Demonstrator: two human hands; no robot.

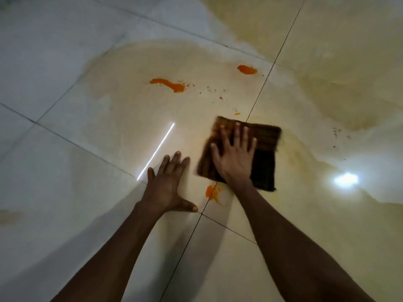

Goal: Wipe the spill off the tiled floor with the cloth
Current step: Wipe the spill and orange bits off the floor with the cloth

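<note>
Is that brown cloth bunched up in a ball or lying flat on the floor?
Flat. The cloth lies as a rough square on the tiled floor, with the right hand pressing on it, fingers spread and straight.

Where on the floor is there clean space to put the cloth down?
Clean grey tile lies far left, beyond the yellow film's edge, left of the left hand. Crowded: orange blobs ahead of the cloth under the right hand, another between the wrists.
</note>
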